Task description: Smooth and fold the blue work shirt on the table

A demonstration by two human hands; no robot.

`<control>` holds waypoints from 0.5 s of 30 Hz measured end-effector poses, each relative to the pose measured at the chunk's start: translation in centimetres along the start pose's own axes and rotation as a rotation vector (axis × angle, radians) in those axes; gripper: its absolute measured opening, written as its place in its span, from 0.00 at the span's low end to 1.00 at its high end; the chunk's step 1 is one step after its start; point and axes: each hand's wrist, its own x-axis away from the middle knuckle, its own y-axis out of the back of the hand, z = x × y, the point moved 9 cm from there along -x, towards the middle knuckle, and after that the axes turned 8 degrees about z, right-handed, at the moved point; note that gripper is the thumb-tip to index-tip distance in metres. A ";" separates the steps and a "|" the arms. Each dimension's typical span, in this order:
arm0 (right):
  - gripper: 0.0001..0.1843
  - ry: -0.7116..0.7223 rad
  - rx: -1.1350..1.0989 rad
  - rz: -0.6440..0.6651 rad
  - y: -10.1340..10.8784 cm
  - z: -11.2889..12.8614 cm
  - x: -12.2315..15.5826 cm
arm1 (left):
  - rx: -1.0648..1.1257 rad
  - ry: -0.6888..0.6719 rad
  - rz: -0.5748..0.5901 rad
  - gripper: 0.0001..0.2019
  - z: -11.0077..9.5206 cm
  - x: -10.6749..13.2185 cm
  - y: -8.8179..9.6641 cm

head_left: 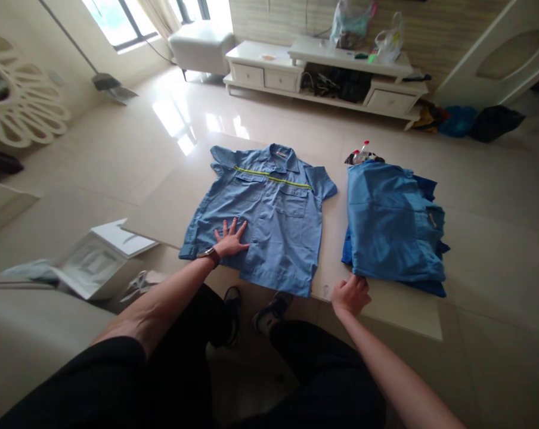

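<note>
The head view shows the left hand (231, 239) pressed flat, fingers spread, on the blue shirt (263, 217) laid open on the worktop (171, 202), its hem overhanging the near edge, so it could slide off, while the right hand (350, 294), loosely curled, touches the folded pile (392, 226).

Between shirt (269, 220) and pile (392, 226): we see a bare strip of table (336, 238), open to pass.
Table's near right edge: bare past our right hand (350, 295).
Behind the pile: a bottle (363, 152) stands in the way.
Left of table: a white box (95, 262) on the floor.
</note>
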 end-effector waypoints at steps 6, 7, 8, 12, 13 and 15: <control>0.19 0.018 0.008 -0.037 -0.3 -0.4 -0.1 | 0.026 -0.024 0.025 0.55 -0.6 -0.2 0.1; 0.19 0.022 0.010 -0.049 -0.4 -0.5 -0.2 | 0.035 -0.026 0.015 0.55 -0.6 -0.1 0.1; 0.19 0.026 0.013 -0.059 -0.5 -0.7 -0.3 | 0.043 -0.033 0.000 0.55 -0.7 -0.1 0.0; 0.21 0.028 0.025 -0.086 -1.0 -1.2 -0.8 | 0.075 -0.078 -0.064 0.54 -1.0 -0.1 0.1; 0.21 0.029 0.022 -0.090 -1.0 -1.3 -0.9 | 0.080 -0.082 -0.075 0.53 -1.1 -0.2 0.2; 0.21 0.028 0.010 -0.092 -1.0 -1.3 -1.1 | 0.087 -0.081 -0.086 0.54 -1.1 -0.2 0.3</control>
